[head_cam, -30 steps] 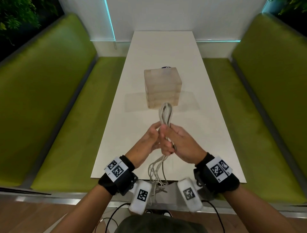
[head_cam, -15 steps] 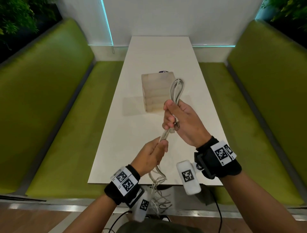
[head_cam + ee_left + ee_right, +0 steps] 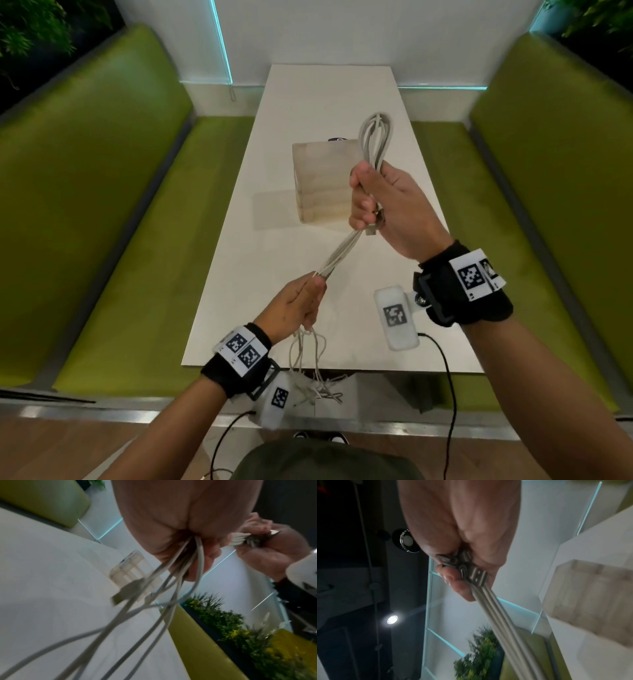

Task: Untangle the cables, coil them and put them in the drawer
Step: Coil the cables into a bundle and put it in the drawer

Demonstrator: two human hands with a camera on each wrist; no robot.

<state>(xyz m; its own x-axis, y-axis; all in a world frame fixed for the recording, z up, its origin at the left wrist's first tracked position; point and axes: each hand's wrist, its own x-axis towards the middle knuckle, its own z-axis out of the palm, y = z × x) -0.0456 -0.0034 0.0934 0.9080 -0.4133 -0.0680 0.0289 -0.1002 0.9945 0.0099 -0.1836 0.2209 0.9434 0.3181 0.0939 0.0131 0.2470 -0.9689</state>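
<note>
A bundle of white cables [image 3: 346,249] runs taut between my two hands above the white table [image 3: 260,274]. My right hand [image 3: 373,202] grips the bundle with its plugs [image 3: 471,572] gathered in the fist, and a loop of cable [image 3: 375,137] stands up above it. Lower and nearer, my left hand [image 3: 308,298] grips the strands [image 3: 188,555], whose loose ends [image 3: 315,383] hang tangled below the table's near edge. One USB plug [image 3: 126,591] dangles by the left wrist. The small wooden drawer unit [image 3: 322,185] stands mid-table, behind the right hand, with its drawers closed.
Green padded benches [image 3: 102,212] [image 3: 534,192] flank the narrow table on both sides. A white wall with a lit teal strip [image 3: 219,41] closes the far end. A small dark object [image 3: 337,139] peeks out behind the drawer unit. Black wires [image 3: 445,377] hang from my wrist cameras.
My hands, close together a second ago, have drawn apart: the right rose up and away with the loop, the left dropped toward the near edge, pulling the bundle straight.
</note>
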